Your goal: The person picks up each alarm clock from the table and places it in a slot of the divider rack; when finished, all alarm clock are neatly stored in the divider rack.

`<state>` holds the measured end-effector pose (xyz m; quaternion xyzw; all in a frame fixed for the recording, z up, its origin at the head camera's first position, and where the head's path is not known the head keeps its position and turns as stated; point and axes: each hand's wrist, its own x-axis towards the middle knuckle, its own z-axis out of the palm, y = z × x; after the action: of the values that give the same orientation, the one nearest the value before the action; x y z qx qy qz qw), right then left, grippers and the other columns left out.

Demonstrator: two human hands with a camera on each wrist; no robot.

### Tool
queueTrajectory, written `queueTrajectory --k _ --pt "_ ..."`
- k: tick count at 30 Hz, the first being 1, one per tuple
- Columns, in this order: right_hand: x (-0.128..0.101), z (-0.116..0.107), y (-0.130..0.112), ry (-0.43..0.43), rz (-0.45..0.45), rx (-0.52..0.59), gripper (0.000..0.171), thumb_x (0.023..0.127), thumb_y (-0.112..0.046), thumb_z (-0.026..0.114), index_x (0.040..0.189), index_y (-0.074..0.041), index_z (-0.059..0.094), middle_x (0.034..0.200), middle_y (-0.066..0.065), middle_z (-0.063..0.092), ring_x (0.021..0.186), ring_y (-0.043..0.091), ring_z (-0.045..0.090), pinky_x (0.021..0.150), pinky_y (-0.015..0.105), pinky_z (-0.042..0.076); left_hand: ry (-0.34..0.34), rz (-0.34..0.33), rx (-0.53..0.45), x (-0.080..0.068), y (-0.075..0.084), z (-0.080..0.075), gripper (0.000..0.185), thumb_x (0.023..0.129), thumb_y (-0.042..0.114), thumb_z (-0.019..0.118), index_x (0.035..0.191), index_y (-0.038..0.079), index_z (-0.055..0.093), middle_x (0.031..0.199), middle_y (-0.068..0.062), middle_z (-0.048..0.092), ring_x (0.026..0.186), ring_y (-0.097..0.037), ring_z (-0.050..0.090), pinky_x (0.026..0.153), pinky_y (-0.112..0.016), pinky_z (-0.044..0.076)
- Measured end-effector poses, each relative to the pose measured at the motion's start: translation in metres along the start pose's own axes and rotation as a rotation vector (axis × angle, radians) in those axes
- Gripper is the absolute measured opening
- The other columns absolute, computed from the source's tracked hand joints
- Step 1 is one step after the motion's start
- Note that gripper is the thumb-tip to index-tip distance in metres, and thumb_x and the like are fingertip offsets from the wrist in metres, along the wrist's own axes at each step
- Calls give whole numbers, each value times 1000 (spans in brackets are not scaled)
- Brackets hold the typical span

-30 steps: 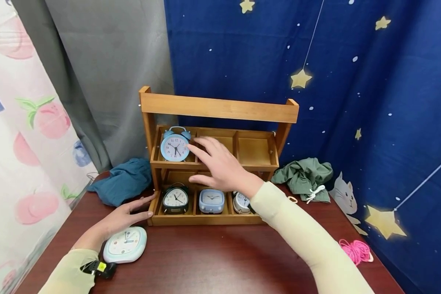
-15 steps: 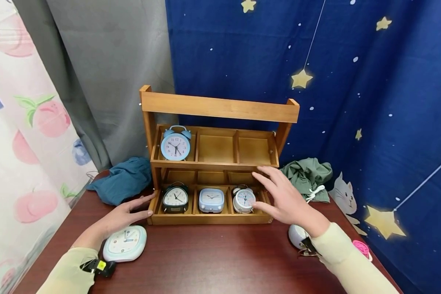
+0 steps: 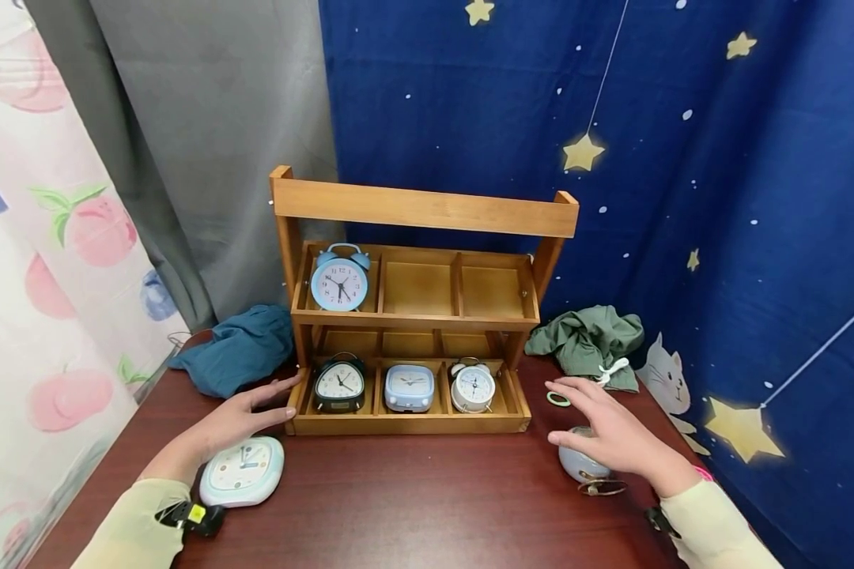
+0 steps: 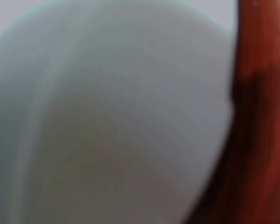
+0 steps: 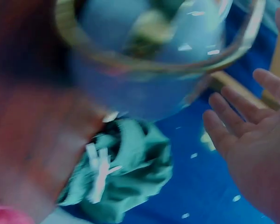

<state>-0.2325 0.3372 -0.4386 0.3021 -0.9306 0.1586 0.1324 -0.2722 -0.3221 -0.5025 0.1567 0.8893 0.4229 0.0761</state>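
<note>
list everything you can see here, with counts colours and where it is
wooden shelf: 1, brown, two tiers, back middle of table
twin-bell clock: 1, light blue, upper tier, left compartment
black clock: 1, lower tier, left
square clock: 1, pale blue, lower tier, middle
small bell clock: 1, white, lower tier, right
rounded flat clock: 1, white and pale blue, on table by left wrist
round clock: 1, pale blue-grey, on table under right hand
ring: 1, green, on table right of shelf
teal cloth: 1, left of shelf
green cloth: 1, right of shelf
pink cord: 1, mostly hidden, right edge
table: 1, dark red-brown
left hand: open, touching shelf's lower left corner
right hand: open, over round clock
</note>
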Motion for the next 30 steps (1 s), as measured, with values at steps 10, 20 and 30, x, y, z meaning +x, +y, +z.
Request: queueTrajectory --k 10,20,30 --pt "-31 6 26 -163 42 52 76 95 -54 87 158 -19 64 149 1 63 132 21 64 101 43 58 0 2 2 0 -1 0 75 108 52 72 173 28 44 178 -17 37 166 -52 21 123 -79 30" --pt "-44 5 33 -204 80 122 85 88 -55 93 151 -5 66 139 6 68 118 14 64 95 36 56 0 1 11 2 0 -1 75 108 52 72 173 29 44 178 -17 37 165 -52 23 123 -80 30" --pt "-41 6 31 -206 166 32 89 82 -65 93 147 -9 70 140 7 72 123 24 68 99 46 59 0 -5 20 2 -1 0 76 107 53 72 174 30 43 178 -17 37 165 -52 22 123 -80 29"
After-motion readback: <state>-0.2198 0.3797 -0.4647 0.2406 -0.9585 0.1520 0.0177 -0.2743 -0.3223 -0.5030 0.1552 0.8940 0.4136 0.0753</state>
